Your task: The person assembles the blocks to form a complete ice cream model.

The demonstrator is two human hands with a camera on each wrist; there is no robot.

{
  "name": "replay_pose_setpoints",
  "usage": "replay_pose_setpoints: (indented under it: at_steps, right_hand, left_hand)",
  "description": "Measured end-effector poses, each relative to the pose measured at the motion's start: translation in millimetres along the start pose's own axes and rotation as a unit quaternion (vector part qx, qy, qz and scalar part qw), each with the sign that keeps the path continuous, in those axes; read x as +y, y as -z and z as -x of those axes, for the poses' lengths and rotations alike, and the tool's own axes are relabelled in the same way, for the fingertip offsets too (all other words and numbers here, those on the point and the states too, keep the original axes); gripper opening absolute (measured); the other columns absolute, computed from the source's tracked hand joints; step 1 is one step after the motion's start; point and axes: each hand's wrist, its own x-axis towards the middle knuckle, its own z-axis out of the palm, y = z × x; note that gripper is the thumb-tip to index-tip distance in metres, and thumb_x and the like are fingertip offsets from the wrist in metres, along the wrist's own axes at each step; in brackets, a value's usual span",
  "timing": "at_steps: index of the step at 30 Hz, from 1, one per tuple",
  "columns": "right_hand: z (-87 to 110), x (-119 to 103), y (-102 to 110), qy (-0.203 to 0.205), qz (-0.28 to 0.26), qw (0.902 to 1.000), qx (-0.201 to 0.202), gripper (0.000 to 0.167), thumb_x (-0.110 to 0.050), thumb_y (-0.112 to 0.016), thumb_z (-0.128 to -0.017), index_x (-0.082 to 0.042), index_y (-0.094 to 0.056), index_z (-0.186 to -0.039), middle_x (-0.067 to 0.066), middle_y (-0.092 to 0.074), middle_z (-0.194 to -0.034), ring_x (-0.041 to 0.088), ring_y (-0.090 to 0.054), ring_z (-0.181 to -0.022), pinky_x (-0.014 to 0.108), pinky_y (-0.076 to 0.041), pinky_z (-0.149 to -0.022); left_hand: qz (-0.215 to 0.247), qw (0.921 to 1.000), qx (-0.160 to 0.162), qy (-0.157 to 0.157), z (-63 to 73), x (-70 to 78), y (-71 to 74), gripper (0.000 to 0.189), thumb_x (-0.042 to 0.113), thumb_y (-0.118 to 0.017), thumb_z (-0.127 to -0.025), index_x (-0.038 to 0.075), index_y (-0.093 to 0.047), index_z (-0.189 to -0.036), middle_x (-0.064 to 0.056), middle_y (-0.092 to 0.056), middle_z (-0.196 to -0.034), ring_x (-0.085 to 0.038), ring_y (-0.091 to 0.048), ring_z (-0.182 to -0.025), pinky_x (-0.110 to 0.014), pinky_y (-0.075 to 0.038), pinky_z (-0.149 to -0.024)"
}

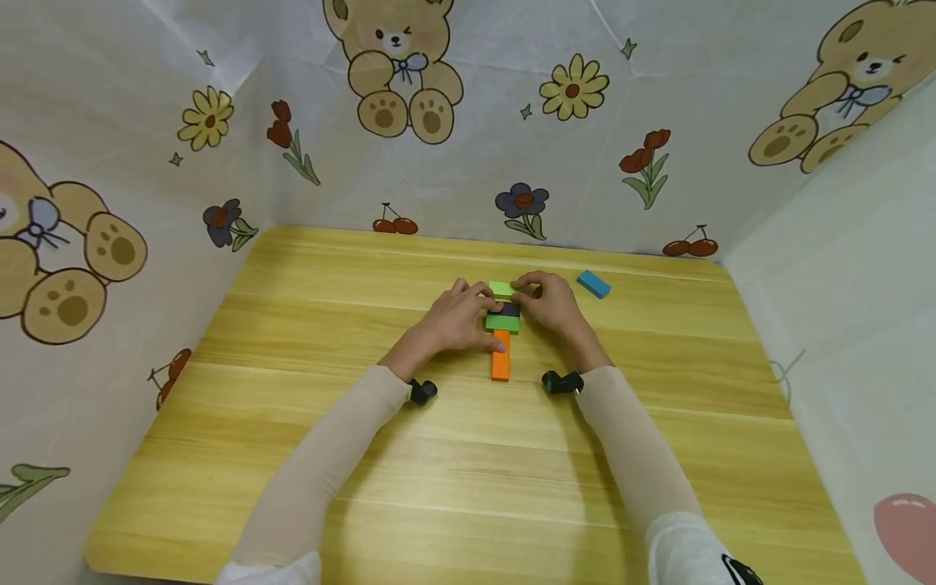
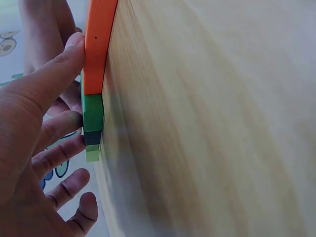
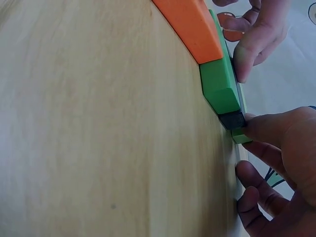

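Note:
Wooden blocks lie in a line at the middle of the table: an orange block [image 1: 500, 367] standing lengthwise nearest me, then a green block [image 1: 502, 325], a dark block [image 1: 509, 309] and a light green block [image 1: 500, 287] crosswise beyond it. My left hand [image 1: 455, 319] rests over the row from the left. Its thumb touches the orange block [image 2: 96, 47], and its forefingers touch the row near the dark block [image 2: 92, 138]. From the right, my right hand [image 1: 553, 307] pinches the end of the light green block [image 3: 239, 136] between thumb and forefinger.
A blue block [image 1: 594, 283] lies apart at the back right of the wooden table [image 1: 453, 479]. White cloth [image 1: 490, 154] printed with bears and flowers rises behind the table's far edge. Black wrist cameras [image 1: 561, 383] sit at both wrists.

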Motion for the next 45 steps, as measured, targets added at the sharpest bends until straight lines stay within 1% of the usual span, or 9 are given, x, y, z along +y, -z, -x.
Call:
replay_pose_setpoints:
  at_steps: [6, 11, 16, 30, 33, 36, 38, 41, 45]
  right_hand:
    - [2.2, -1, 1, 0.003, -0.001, 1.0, -0.007, 0.024, -0.027, -0.075, -0.103, -0.015, -0.08, -0.124, 0.009, -0.075, -0.129, 0.028, -0.065, -0.097, 0.038, -0.052, -0.084]
    - [4.8, -3, 2, 0.001, -0.003, 0.9999, -0.014, 0.023, -0.026, -0.074, -0.104, -0.014, -0.081, -0.122, 0.009, -0.075, -0.13, 0.029, -0.065, -0.101, 0.041, -0.053, -0.089]
    - [5.9, -3, 4, 0.012, -0.003, 0.9998, -0.018, 0.021, -0.025, -0.073, -0.104, -0.014, -0.081, -0.12, 0.01, -0.076, -0.127, 0.03, -0.065, -0.1, 0.042, -0.054, -0.089]
    - [9.0, 0, 6, 0.046, 0.02, 0.998, -0.039, 0.021, -0.022, -0.07, -0.107, -0.012, -0.079, -0.123, 0.012, -0.076, -0.127, 0.031, -0.067, -0.103, 0.048, -0.055, -0.095]
    - [11.8, 6, 6, 0.056, 0.019, 0.9972, -0.046, 0.024, -0.021, -0.068, -0.107, -0.012, -0.077, -0.128, 0.012, -0.074, -0.131, 0.031, -0.067, -0.106, 0.049, -0.055, -0.097]
    - [13.9, 12, 7, 0.058, -0.001, 0.9971, -0.05, 0.027, -0.023, -0.067, -0.108, -0.014, -0.075, -0.132, 0.011, -0.07, -0.138, 0.032, -0.067, -0.111, 0.051, -0.055, -0.1]
    - [15.0, 17, 11, 0.054, -0.018, 0.9974, -0.043, 0.029, -0.026, -0.067, -0.108, -0.017, -0.074, -0.134, 0.01, -0.068, -0.141, 0.033, -0.067, -0.114, 0.053, -0.054, -0.102]
    - [16.2, 26, 20, 0.048, -0.033, 0.9982, -0.016, 0.032, -0.029, -0.065, -0.109, -0.018, -0.072, -0.138, 0.011, -0.066, -0.143, 0.034, -0.067, -0.114, 0.054, -0.055, -0.1]
    - [15.2, 43, 36, 0.032, -0.021, 0.9979, 0.052, 0.035, -0.032, -0.063, -0.11, -0.015, -0.072, -0.14, 0.015, -0.067, -0.133, 0.032, -0.064, -0.105, 0.048, -0.053, -0.091]
  left_hand:
    - [-0.002, 1.0, -0.002, 0.0, 0.0, 0.0, 0.9, 0.08, 0.071, -0.084, -0.082, 0.028, -0.068, -0.148, 0.003, -0.052, -0.152, -0.022, -0.043, -0.121, -0.04, -0.045, -0.097]
    - [-0.006, 1.0, 0.001, 0.001, 1.3, -0.1, 0.8, 0.081, 0.072, -0.083, -0.083, 0.029, -0.067, -0.15, 0.002, -0.044, -0.165, -0.024, -0.041, -0.128, -0.042, -0.045, -0.1]
    - [0.0, 1.0, -0.001, 0.005, 2.0, -0.7, 0.7, 0.082, 0.073, -0.082, -0.082, 0.03, -0.066, -0.15, 0.003, -0.035, -0.175, -0.024, -0.04, -0.129, -0.041, -0.043, -0.1]
    - [0.001, 1.0, -0.003, 0.008, 0.8, -2.5, 1.9, 0.083, 0.075, -0.083, -0.08, 0.031, -0.067, -0.149, 0.01, -0.046, -0.17, -0.019, -0.043, -0.12, -0.035, -0.039, -0.091]
    - [0.0, 0.9999, -0.008, 0.008, 1.3, -1.5, 0.8, 0.083, 0.075, -0.083, -0.079, 0.032, -0.067, -0.149, 0.01, -0.047, -0.17, -0.019, -0.044, -0.119, -0.034, -0.039, -0.09]
    - [-0.003, 0.9999, -0.01, 0.007, 1.3, -1.4, -0.7, 0.083, 0.075, -0.083, -0.079, 0.032, -0.068, -0.148, 0.01, -0.047, -0.17, -0.019, -0.044, -0.119, -0.035, -0.04, -0.091]
    - [-0.003, 0.9999, -0.008, 0.006, 0.6, -1.6, -1.5, 0.083, 0.076, -0.083, -0.079, 0.032, -0.068, -0.148, 0.01, -0.047, -0.17, -0.019, -0.045, -0.12, -0.034, -0.04, -0.091]
    - [-0.004, 1.0, -0.005, 0.006, -0.4, -2.3, -1.8, 0.082, 0.075, -0.083, -0.079, 0.032, -0.069, -0.147, 0.011, -0.046, -0.17, -0.019, -0.044, -0.121, -0.034, -0.039, -0.092]
    - [0.001, 1.0, -0.003, 0.008, 0.0, -3.4, 0.0, 0.082, 0.075, -0.084, -0.079, 0.032, -0.069, -0.147, 0.012, -0.046, -0.17, -0.018, -0.044, -0.119, -0.033, -0.037, -0.089]
